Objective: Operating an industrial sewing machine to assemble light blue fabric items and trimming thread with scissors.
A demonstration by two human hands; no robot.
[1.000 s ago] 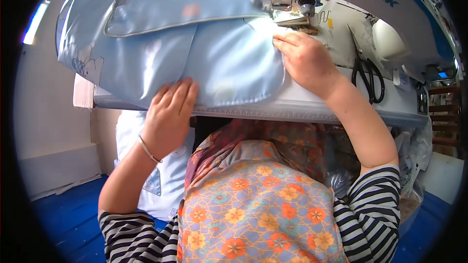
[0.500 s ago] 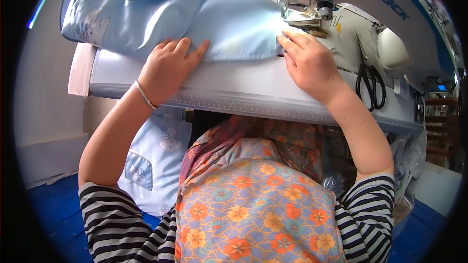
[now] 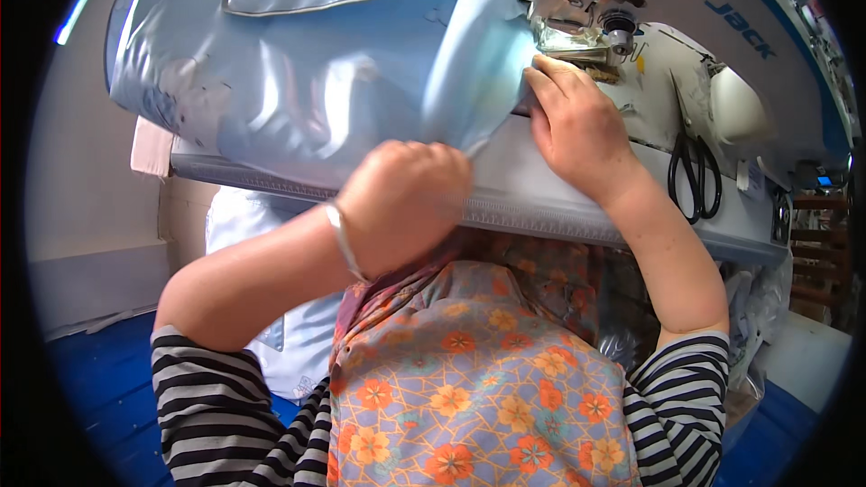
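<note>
A glossy light blue sheet of material (image 3: 361,45) spreads over the sewing table, its right end by the needle area of a sewing machine (image 3: 667,0). My left hand (image 3: 410,194), a little blurred, is closed on the sheet's near edge at the table's front. A raised fold runs from that grip toward the machine. At the sheet's right edge, just below the presser foot area, the fingers of my right hand (image 3: 577,117) close on the material. Their tips are partly hidden against it.
Black-handled scissors (image 3: 693,171) lie on the table right of my right hand. A ruler strip (image 3: 541,221) runs along the table's front edge. White printed fabric (image 3: 307,343) hangs below the table at left. Clear plastic bags (image 3: 753,307) hang at right.
My left hand has moved right and toward me, from lying spread on the sheet to gripping its edge. The sheet has buckled into a fold. My right hand has stayed nearly in place.
</note>
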